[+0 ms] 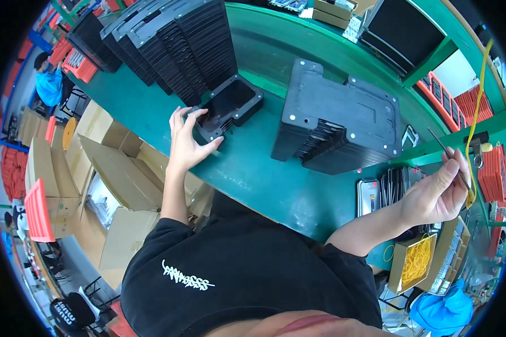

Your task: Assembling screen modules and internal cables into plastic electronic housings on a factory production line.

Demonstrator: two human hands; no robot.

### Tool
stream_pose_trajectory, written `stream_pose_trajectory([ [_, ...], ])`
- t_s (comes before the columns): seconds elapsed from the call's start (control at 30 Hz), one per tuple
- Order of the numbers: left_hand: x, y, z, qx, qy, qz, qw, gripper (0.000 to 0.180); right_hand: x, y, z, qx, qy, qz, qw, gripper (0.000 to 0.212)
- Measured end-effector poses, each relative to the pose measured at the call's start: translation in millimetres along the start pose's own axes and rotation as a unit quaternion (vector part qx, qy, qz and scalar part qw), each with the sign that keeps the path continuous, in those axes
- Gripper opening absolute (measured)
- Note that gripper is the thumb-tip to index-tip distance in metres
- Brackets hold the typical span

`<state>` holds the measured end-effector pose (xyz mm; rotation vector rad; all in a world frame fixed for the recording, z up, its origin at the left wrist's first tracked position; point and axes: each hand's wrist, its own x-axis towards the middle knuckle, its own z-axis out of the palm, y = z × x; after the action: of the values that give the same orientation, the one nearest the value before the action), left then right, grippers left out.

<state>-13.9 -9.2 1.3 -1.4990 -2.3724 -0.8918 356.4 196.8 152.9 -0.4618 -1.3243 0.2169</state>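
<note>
A black plastic tray [252,108] with a dark glossy recess and small round metal dots at its corners lies on the green workbench [247,174]. My left hand [186,137] grips its near left end, fingers on one side and thumb on the other. Away to the right, my right hand [441,188] is raised and closed around a thin dark rod-like tool [439,141], whose slim end points up and left. Whether this is a pair of tweezers I cannot tell. Between the hands stands a tall stack of similar black trays [343,115].
More stacked black trays [180,42] rise at the back left. Slim flat panels [393,182] stand under my right forearm. A box of yellow bands [417,259] sits at the lower right. Open cartons [118,174] are at my left. A yellow cord [478,106] hangs at right.
</note>
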Motion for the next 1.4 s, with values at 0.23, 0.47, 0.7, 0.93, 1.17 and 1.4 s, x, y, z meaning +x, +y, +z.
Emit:
stream_pose_trajectory([
  [0.23,-8,3,15,-0.13,-0.047,-0.094,0.986,0.095,4,-5,-1,0.004,-0.03,0.011,0.999,0.018],
  [0.47,28,22,37,-0.094,-0.099,-0.02,0.991,0.093,2,-17,9,-0.003,-0.053,0.027,0.998,0.012],
  [0.7,76,71,38,-0.106,-0.021,0.143,0.984,0.068,11,10,3,-0.054,-0.148,0.091,0.983,0.015],
  [0.93,113,99,116,-0.729,-0.229,-0.064,0.642,0.05,-2,49,31,0.083,-0.17,0.197,0.962,0.021],
  [1.17,101,107,154,-0.801,-0.288,-0.115,0.511,0.05,-8,52,31,0.207,-0.204,0.299,0.909,0.026],
  [1.4,107,101,152,-0.791,-0.339,-0.113,0.498,0.05,-10,54,41,0.247,-0.188,0.284,0.907,0.034],
])
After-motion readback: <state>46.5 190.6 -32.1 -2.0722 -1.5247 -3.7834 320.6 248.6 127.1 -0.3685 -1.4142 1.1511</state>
